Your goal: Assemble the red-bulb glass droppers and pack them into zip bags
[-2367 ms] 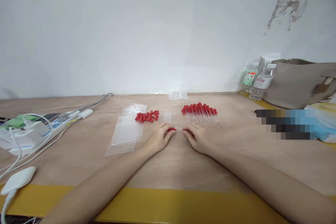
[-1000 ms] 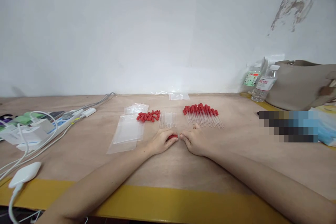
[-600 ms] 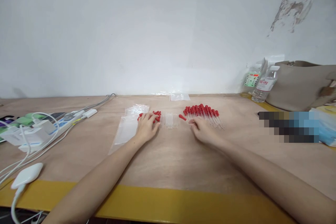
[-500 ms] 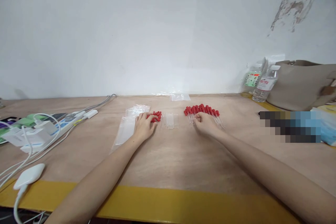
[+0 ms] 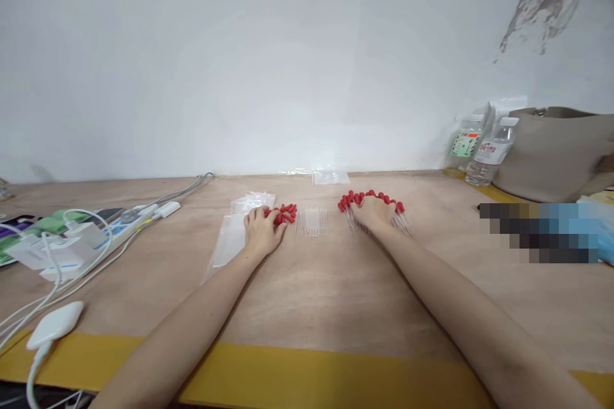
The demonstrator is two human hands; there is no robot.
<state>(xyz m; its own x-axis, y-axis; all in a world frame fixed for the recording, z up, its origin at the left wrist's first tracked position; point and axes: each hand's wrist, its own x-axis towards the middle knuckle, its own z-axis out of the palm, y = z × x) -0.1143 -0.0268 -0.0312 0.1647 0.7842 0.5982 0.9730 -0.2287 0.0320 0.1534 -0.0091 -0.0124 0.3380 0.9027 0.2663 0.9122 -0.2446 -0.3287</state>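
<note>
Where the left hand [image 5: 261, 232] rests, just left of the frame's centre, its fingers arch over a small pile of red bulbs [image 5: 288, 211]; thumb and forefinger stand apart, though whether a bulb is pinched cannot be told. Right of centre, the right hand [image 5: 374, 211] lies over a fanned row of red-topped droppers [image 5: 400, 208]; its fingertips are hidden, so their grip cannot be told either. Half a second earlier this hand was at the row's lower edge, by the clear stems; now it covers the middle, among the red tops. A second ago both hands met at the centre around one bulb. Between the hands, loose clear tubes [image 5: 311, 222] lie side by side. Clear plastic bags [image 5: 228, 243] lie beside the left hand. On the brown bench [image 5: 307, 307], white chargers [image 5: 67, 252] crowd the left edge; toward the right edge, two bottles [image 5: 490, 152] stand by a grey-brown handbag [image 5: 551, 153].
</note>
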